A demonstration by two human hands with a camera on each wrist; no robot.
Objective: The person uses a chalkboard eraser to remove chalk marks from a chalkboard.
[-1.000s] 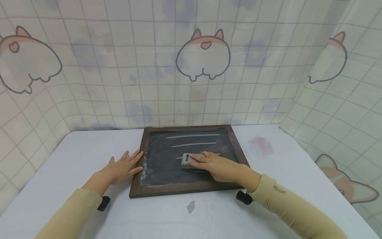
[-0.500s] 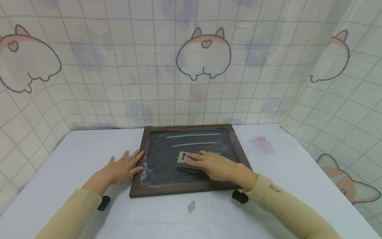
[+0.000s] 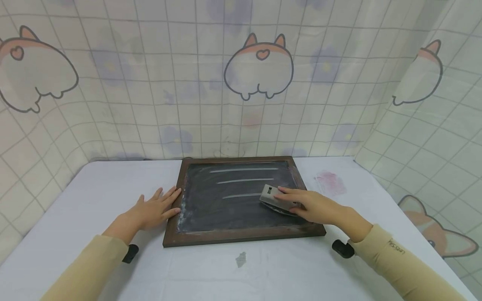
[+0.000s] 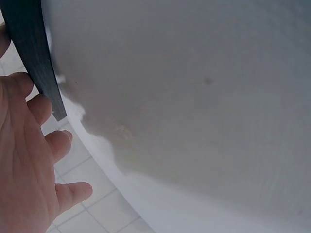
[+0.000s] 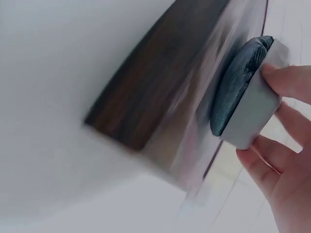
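Observation:
A small chalkboard (image 3: pixel 211 213) in a brown wooden frame lies on the white table, with three white chalk lines across its upper part. My right hand (image 3: pixel 320 205) grips a grey chalkboard eraser (image 3: pixel 276 197) over the right side of the board, at the end of the lowest line. In the right wrist view, the thumb and fingers pinch the eraser's grey back (image 5: pixel 255 109), and its dark felt pad (image 5: pixel 240 87) faces the board. My left hand (image 3: pixel 152 211) lies with spread, straight fingers, their tips touching the left side of the frame.
A pink chalk smudge (image 3: pixel 331 182) marks the table right of the board. Nearer the front is a small grey-green patch (image 3: pixel 241 259). A checked curtain (image 3: pixel 203 104) with cartoon animals hangs behind and at both sides.
My right hand slid the eraser slightly left, then well to the right across the board. More of the lowest chalk line now shows. The left hand has stayed in place.

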